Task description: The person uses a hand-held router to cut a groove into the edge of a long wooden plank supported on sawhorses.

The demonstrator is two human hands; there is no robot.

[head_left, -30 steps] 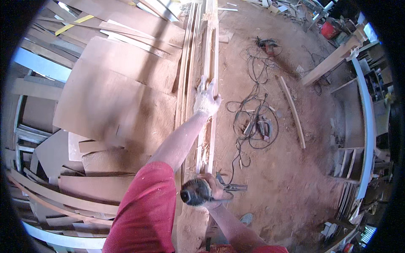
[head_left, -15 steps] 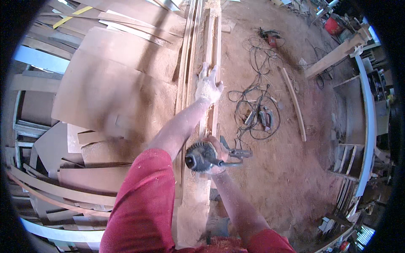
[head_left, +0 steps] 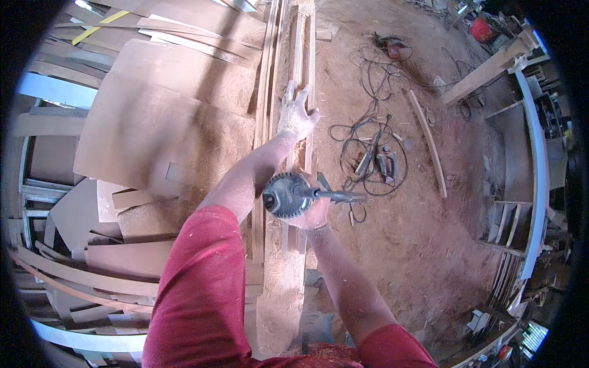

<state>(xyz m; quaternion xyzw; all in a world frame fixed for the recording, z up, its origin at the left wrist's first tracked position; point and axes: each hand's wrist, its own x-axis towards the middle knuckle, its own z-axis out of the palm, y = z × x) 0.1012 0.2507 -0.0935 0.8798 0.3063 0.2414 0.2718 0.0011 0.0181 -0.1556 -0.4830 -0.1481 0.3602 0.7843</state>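
Observation:
My left hand (head_left: 297,116), dusted with pale sawdust, lies over a long wooden strip (head_left: 300,46) with its fingers spread. Below it, my right hand (head_left: 315,216) grips a black power tool (head_left: 286,195) with a rounded, ribbed housing and a cord or hose at its right side. The tool stands over the same strip and hides its own underside. Wood shavings cling along the strip, which rests on a long narrow bench (head_left: 279,306) running away from me. More thin strips (head_left: 264,122) lie lengthwise just left of it.
Large brown sheets (head_left: 144,122) and stacked boards fill the left. On the dusty floor at right lie tangled black cables (head_left: 368,132), a grey power tool (head_left: 386,164), a red and black tool (head_left: 392,48) and a curved wooden strip (head_left: 428,142). A wooden post (head_left: 485,70) and shelving stand farther right.
The power tool in my right hand has moved forward along the strip, closer to my left hand. My left hand has shifted slightly up and left in the picture, its fingers still spread.

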